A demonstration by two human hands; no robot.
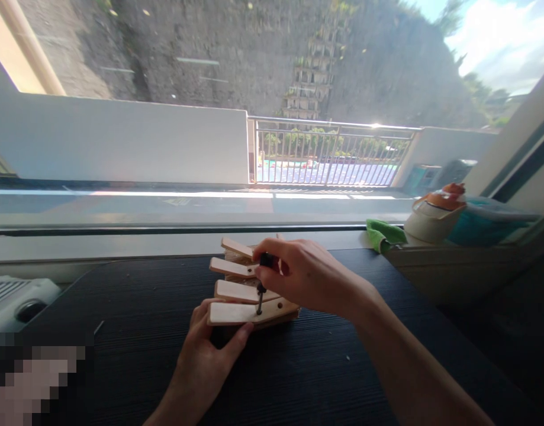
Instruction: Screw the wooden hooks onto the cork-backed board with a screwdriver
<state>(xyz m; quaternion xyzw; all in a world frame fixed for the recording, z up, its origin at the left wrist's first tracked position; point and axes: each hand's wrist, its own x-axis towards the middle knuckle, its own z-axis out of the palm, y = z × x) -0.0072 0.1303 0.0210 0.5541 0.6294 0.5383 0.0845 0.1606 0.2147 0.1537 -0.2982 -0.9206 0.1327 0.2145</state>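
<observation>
A wooden piece made of several pale, slightly bent slats [233, 313] over a rougher wooden base lies on the dark table. My right hand [314, 275] is closed around the dark handle of a screwdriver [266, 260], held roughly upright. Its tip meets the nearest slat around the middle, at what looks like a screw or hole. A dark hole shows to the right of that spot. With thumb and fingers on either side, my left hand [205, 358] grips the left half of that slat. My right hand hides the right ends of the farther slats.
The dark table [134, 343] meets a window sill [121, 245]. A green cloth [384, 235] and a pale pot with an orange top [434, 219] stand at the right. A white appliance [21, 305] is at the left. Small bits lie on the table.
</observation>
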